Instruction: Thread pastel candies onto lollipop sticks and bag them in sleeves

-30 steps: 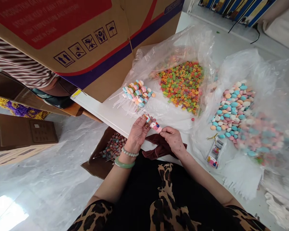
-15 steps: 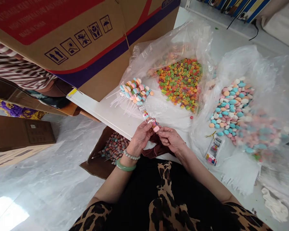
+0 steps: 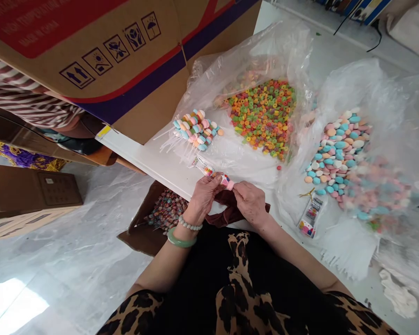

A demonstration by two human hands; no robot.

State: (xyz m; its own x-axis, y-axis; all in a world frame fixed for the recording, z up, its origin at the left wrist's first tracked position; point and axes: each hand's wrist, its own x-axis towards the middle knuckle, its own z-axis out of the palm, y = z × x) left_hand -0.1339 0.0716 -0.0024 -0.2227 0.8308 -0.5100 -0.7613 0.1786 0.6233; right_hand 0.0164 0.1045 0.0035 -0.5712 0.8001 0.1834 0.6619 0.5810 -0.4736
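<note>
Left hand: my left hand [image 3: 206, 194] is closed in a pinch, thumb and fingers gripping the small wrapped packet [image 3: 225, 180] along its length; a beaded bracelet [image 3: 190, 224] and a green bangle [image 3: 180, 239] encircle the wrist.
Right hand: my right hand [image 3: 250, 202] is closed, its fingertips pinching the pink end of the packet.
Small wrapped packet: lies between my two hands, touching both, above the near edge of the white table [image 3: 153, 170]; a clear part with coloured sweets reaches out past my left fingertips, toward the candy sticks.
Dark red cloth: the cloth [image 3: 223, 213] is bunched beneath and between my hands.
Candy sticks: a pile of sticks threaded with pastel sweets [image 3: 197, 129] rests on the table, beyond my left hand.
Ring sweets: a heap of multicoloured rings [image 3: 263, 116] lies on clear plastic film [image 3: 244, 167], beyond my hands.
Pastel sweets: a heap of smooth discs [image 3: 338, 156] lies in plastic, to the right of the rings.
Labelled pack: a clear pack [image 3: 310, 217] with a gold tie [image 3: 306, 193] lies to the right of my right hand, near a bundle of white sticks [image 3: 351, 253].
Open brown box: the box [image 3: 139, 235] stands below the table edge, to the left, holding many small wrapped pieces [image 3: 167, 209].
Large carton: the printed carton [image 3: 157, 104] stands at the far left of the table; behind it shows a person's striped sleeve [image 3: 28, 100].
</note>
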